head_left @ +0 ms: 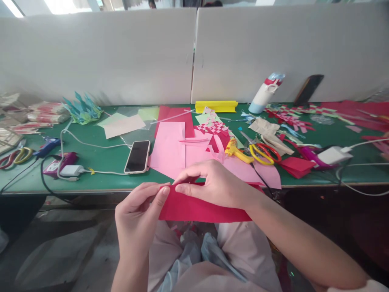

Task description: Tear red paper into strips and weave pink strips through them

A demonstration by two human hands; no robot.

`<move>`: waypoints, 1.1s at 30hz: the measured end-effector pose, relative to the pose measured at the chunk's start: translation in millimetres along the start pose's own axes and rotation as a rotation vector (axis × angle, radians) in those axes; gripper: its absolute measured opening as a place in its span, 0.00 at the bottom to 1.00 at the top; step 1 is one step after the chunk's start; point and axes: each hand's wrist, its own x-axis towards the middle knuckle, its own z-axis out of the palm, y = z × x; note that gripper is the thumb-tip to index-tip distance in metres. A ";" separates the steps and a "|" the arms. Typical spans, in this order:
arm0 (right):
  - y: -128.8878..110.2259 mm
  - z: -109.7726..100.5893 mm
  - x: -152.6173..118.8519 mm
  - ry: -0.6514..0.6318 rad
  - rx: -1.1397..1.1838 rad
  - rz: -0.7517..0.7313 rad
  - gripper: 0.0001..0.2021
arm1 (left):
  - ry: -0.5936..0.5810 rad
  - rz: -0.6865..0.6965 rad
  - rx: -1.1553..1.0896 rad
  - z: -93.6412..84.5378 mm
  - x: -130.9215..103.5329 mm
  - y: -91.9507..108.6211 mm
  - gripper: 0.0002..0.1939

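Note:
A long piece of red paper (pixel 200 209) is held over my lap, just in front of the table edge. My left hand (pixel 138 215) pinches its upper left corner between thumb and fingers. Along the top edge, my right hand (pixel 212 184) grips the same paper, thumb on the near face and fingers bent over behind. Part of the paper's far side is hidden by the right hand. Pink paper sheets (pixel 168 144) lie on the table just beyond my hands, with a yellow glue gun (pixel 238 152) and yellow-and-red-handled scissors (pixel 264 154) to the right.
The green table (pixel 100 158) carries a phone (pixel 137 157), a white charger (pixel 72 170) with cables, and woven paper strips (pixel 214 126). A bottle (pixel 266 94) stands near the grey partition (pixel 121 56). Blue-green folded paper (pixel 82 108) sits at the left. Another person's hand (pixel 385 148) shows at the right edge.

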 end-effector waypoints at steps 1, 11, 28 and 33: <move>-0.1 1.0 0.1 0.008 0.018 0.008 0.08 | 0.001 -0.002 -0.003 -0.1 -0.2 -0.4 0.05; -1.8 3.5 -1.2 0.046 0.052 -0.006 0.06 | -0.017 0.011 -0.050 -1.2 -0.9 -3.4 0.02; -2.9 4.2 -2.0 0.058 0.043 -0.005 0.05 | -0.064 0.008 -0.110 -2.5 2.1 -11.7 0.01; -3.1 4.7 -1.8 0.053 0.057 0.002 0.05 | -0.077 0.013 -0.134 -2.0 3.6 -13.5 0.02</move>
